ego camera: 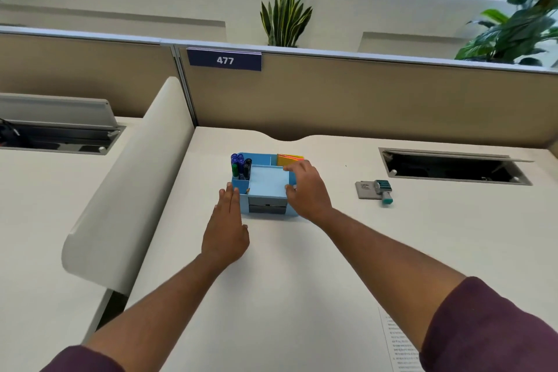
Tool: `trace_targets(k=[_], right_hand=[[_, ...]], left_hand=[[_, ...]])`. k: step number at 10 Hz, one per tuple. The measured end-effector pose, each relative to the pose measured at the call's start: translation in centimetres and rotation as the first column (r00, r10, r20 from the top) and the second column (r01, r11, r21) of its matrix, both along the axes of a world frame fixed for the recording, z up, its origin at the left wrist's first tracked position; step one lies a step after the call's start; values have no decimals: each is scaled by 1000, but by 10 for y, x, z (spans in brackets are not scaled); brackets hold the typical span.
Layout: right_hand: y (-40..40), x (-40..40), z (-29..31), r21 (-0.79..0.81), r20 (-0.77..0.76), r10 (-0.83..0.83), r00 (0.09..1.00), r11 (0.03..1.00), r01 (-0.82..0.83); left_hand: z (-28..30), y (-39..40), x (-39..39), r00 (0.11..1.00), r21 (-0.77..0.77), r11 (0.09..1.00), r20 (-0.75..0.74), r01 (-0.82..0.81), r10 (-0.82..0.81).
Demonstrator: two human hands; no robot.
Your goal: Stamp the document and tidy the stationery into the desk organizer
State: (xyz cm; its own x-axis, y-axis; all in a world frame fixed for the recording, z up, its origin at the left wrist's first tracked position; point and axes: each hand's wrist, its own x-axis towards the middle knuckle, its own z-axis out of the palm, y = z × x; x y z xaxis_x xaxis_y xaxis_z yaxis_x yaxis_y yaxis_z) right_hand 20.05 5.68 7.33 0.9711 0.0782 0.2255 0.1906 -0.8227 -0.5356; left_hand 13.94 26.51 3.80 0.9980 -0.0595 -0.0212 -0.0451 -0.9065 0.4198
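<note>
A blue desk organizer [265,190] stands on the white table [302,266], and everything else can be placed from it. Its rear-left compartment holds a cluster of upright markers [240,167] with blue, green and dark caps; its rear-right compartment holds orange and yellow sticky notes [288,159]; a pale blue notepad [268,183] sits in the large front compartment, with dark drawers showing beneath it. The left hand [226,229] lies with straight fingers together, its fingertips touching the organizer's front-left corner, holding nothing. The right hand [306,189] is at the organizer's right side, its fingers curled over the far right edge of the notepad and its thumb at the near right edge, pinching the pad. Well to the right of the organizer, a teal-and-white stamp [383,190] lies on its side, partly over a grey ink pad [366,190]. Nearer the person and to the right of the organizer, a printed document [398,341] lies at the table's edge, partly hidden by the right sleeve [489,326].
</note>
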Motion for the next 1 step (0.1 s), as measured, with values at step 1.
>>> trace_targets(k=[1], right_hand=[[-11,-20,-2,-5,-11,-51,999,999,51]], left_hand=[[7,-11,-8,999,29,1000,31,11,-12]])
